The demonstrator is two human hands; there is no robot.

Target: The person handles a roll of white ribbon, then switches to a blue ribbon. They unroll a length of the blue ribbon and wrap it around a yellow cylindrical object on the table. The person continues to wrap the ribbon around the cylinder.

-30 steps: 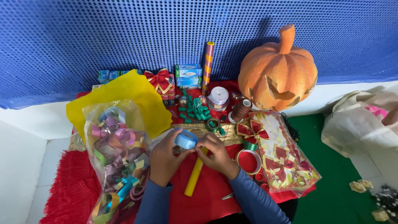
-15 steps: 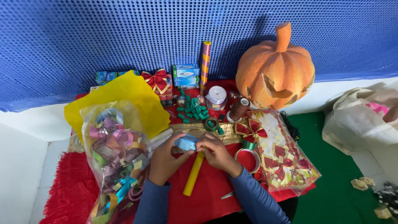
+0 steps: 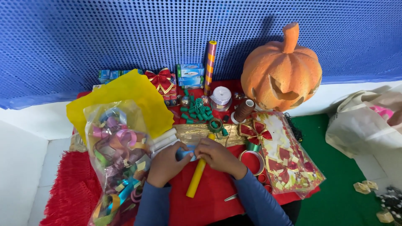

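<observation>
Right in front of the person, both hands meet over the red cloth (image 3: 217,196) that covers the counter. The left hand (image 3: 167,164) and the right hand (image 3: 217,156) have their fingers pinched together on a small light-blue piece (image 3: 186,152), held just above a yellow roll (image 3: 197,175) that lies lengthwise between the wrists. From this it looks like fine work on the blue piece, folding or pressing it into shape; any further move would call for a firm pinch and small finger shifts, since the piece is mostly hidden by the fingers.

Just left of the hands lies a clear bag (image 3: 117,155) stuffed with coloured ribbon curls, close enough to crowd the left elbow. To the right sit a red tape ring (image 3: 252,161) and a flat packet (image 3: 289,159) of red and gold bows, near the right wrist. A small metal tool (image 3: 231,196), too small to tell what kind, lies by the right sleeve.

Beyond the hands a gold band (image 3: 197,133) runs across the cloth, with a yellow sheet (image 3: 125,96) and green beads (image 3: 199,111) behind it. Farther still stand a white spool (image 3: 221,97), a brown spool (image 3: 243,110), a striped tube (image 3: 209,67) and small blue boxes (image 3: 190,75) against the blue wall. A carved orange pumpkin (image 3: 280,71) looms far right, and a pale bag (image 3: 364,125) sits on the floor, well apart.
</observation>
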